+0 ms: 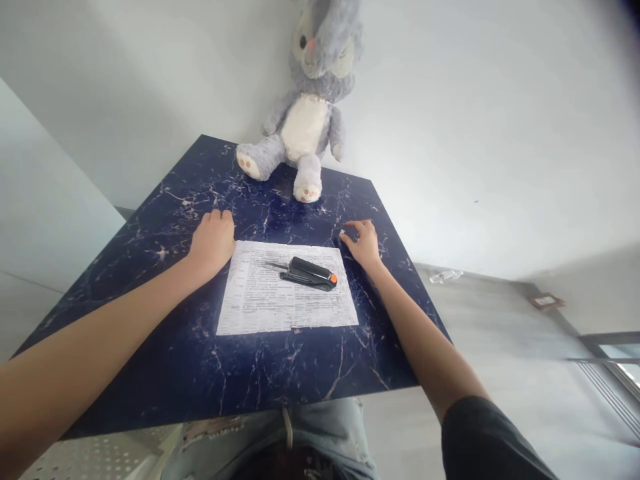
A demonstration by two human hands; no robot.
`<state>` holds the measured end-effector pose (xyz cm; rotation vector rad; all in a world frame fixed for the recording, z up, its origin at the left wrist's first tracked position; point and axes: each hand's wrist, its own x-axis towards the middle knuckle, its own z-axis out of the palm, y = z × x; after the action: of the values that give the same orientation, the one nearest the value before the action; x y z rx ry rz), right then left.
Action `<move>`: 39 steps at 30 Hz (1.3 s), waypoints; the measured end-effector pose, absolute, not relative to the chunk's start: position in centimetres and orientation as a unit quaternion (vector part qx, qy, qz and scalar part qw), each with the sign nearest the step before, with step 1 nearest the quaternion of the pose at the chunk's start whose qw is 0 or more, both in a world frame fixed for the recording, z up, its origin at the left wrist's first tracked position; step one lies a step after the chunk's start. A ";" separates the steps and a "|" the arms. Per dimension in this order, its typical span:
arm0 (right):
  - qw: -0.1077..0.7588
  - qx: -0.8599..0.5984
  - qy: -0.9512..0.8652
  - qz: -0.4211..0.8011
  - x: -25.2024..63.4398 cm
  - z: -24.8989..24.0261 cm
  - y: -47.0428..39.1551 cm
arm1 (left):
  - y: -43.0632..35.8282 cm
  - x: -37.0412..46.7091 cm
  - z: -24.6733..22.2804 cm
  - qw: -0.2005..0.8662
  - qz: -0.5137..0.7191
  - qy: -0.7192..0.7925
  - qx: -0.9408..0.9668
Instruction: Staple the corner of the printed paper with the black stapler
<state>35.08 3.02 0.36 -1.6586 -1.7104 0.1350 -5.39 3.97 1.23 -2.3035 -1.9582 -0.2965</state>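
A home room: plush rabbit on a marble-patterned table against plain white walls.

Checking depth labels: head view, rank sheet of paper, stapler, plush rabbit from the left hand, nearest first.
From the left hand:
1. sheet of paper, its top-left corner right beside the hand.
2. stapler, lying on the paper, to the right.
3. plush rabbit, sitting at the table's far edge.

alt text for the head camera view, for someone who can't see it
A person's left hand and right hand rest on a dark blue marbled table, either side of a printed sheet with a black stapler on it. A grey plush rabbit sits at the far edge.
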 end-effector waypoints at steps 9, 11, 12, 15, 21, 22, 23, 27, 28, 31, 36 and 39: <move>0.416 -0.462 -0.783 0.010 29.9 0.7 -4.8 | 3.8 -4.8 0.4 0.021 -0.216 -0.593 -0.776; 0.437 -0.463 -0.771 0.009 30.1 0.9 -4.6 | 3.2 -4.2 0.5 -0.015 -0.288 -0.555 -0.780; 0.443 -0.463 -0.768 0.018 30.2 0.9 -4.5 | 3.0 -3.9 0.5 -0.039 -0.318 -0.522 -0.791; 0.445 -0.452 -0.771 0.052 30.6 0.9 -4.4 | 2.2 -3.2 0.5 -0.130 -0.366 -0.412 -0.824; 0.435 -0.446 -0.779 0.074 30.5 0.7 -4.5 | 1.4 -2.5 0.8 -0.292 -0.390 -0.349 -0.800; 0.435 -0.443 -0.781 0.077 30.5 0.7 -4.5 | 1.3 -2.3 0.8 -0.321 -0.376 -0.340 -0.800; 0.434 -0.439 -0.783 0.079 30.4 0.6 -4.5 | 1.2 -2.2 0.8 -0.345 -0.360 -0.331 -0.801; 0.426 -0.431 -0.790 0.090 30.4 0.5 -4.5 | 1.2 -2.0 0.7 -0.381 -0.316 -0.323 -0.807; 0.424 -0.430 -0.791 0.093 30.4 0.5 -4.5 | 1.2 -2.0 0.7 -0.385 -0.315 -0.328 -0.803; 0.421 -0.427 -0.795 0.098 30.4 0.5 -4.5 | 1.3 -2.0 0.6 -0.397 -0.314 -0.335 -0.795; 0.418 -0.422 -0.798 0.103 30.3 0.6 -4.6 | 1.1 -1.8 0.8 -0.386 -0.303 -0.340 -0.803; 0.412 -0.426 -0.798 0.106 30.3 0.6 -4.6 | 0.9 -1.7 1.0 -0.379 -0.301 -0.341 -0.806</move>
<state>30.32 -4.60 0.60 -1.0728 -2.0083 0.2663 -1.72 0.94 1.02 -3.4137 -1.4422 -1.2757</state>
